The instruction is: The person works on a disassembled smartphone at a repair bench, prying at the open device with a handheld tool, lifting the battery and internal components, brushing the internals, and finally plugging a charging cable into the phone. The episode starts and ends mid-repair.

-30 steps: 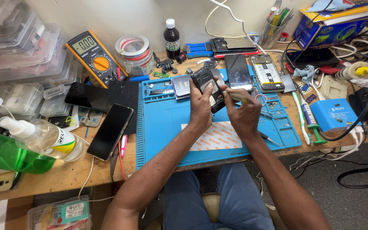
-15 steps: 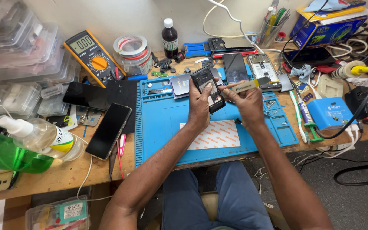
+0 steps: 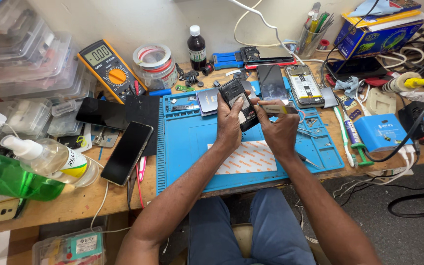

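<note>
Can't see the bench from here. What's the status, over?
Left hand grips opened phone above blue mat. Right hand holds thin flat tool at its edge. Nothing in the way.

A wooden workbench runs across the view, its top crowded with tools and phone parts. Beyond the grip, a plain pale wall rises straight from the bench's back edge. Below and to the right of the grip lies a grey floor crossed by a black cable. The light is even and bright, casting soft shadows.
</note>
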Demonstrator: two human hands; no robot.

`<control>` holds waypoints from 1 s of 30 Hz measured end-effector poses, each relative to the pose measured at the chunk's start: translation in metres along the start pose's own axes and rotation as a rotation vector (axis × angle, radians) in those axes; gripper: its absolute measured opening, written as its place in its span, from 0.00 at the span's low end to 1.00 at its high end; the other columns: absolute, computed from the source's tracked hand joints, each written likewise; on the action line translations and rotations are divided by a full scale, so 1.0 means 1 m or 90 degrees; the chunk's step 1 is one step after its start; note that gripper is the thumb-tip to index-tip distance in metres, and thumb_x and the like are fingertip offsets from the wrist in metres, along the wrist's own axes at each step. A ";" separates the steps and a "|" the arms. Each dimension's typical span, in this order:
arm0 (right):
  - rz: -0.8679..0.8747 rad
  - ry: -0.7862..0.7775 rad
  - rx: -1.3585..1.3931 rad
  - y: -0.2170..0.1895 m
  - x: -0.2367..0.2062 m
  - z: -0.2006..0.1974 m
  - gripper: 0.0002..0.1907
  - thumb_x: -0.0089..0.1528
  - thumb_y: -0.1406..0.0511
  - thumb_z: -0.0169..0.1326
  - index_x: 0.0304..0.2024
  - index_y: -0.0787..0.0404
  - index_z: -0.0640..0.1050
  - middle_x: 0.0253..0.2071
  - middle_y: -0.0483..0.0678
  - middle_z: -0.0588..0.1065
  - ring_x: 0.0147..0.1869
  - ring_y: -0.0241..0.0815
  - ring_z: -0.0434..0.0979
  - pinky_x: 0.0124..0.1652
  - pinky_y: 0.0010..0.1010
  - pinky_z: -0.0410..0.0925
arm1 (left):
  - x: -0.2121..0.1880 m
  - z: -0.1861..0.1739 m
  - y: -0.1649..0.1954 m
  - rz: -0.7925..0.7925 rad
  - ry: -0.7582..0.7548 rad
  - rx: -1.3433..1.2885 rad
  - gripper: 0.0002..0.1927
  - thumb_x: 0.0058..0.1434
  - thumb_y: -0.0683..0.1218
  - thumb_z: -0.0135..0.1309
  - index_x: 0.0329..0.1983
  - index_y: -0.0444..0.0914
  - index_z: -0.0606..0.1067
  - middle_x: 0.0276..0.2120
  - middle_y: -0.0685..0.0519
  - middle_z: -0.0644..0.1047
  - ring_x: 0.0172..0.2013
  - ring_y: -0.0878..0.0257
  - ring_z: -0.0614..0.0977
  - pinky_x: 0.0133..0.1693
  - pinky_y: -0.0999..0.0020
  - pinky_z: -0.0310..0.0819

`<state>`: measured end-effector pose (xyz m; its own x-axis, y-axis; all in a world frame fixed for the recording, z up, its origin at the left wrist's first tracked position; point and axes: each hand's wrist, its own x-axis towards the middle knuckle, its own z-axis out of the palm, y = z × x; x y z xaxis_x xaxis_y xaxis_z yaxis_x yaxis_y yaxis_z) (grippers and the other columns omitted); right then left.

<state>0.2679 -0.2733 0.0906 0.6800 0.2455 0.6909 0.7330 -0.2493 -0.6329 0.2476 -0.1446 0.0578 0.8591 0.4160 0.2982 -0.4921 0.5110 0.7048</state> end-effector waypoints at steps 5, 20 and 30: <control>0.022 -0.020 0.039 -0.001 -0.001 -0.003 0.06 0.65 0.68 0.64 0.42 0.65 0.82 0.35 0.52 0.83 0.36 0.38 0.85 0.35 0.30 0.76 | 0.002 -0.002 0.001 0.025 0.021 -0.014 0.13 0.75 0.39 0.41 0.60 0.39 0.59 0.53 0.46 0.74 0.50 0.55 0.83 0.47 0.63 0.86; -0.008 -0.041 -0.007 0.008 -0.013 -0.002 0.06 0.65 0.68 0.63 0.44 0.63 0.81 0.35 0.52 0.83 0.37 0.40 0.86 0.33 0.28 0.75 | 0.003 -0.003 0.004 0.017 0.029 -0.001 0.12 0.75 0.40 0.41 0.59 0.39 0.59 0.53 0.47 0.74 0.46 0.57 0.84 0.44 0.63 0.87; -0.062 -0.015 -0.033 -0.001 -0.022 -0.001 0.06 0.66 0.70 0.62 0.45 0.65 0.80 0.38 0.52 0.82 0.42 0.42 0.86 0.37 0.29 0.76 | 0.002 0.002 0.008 0.027 0.043 0.030 0.12 0.75 0.40 0.40 0.60 0.39 0.59 0.51 0.45 0.75 0.44 0.56 0.85 0.43 0.64 0.87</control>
<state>0.2522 -0.2793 0.0757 0.6065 0.2930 0.7391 0.7940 -0.2719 -0.5438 0.2455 -0.1411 0.0655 0.8256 0.4870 0.2850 -0.5189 0.4569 0.7225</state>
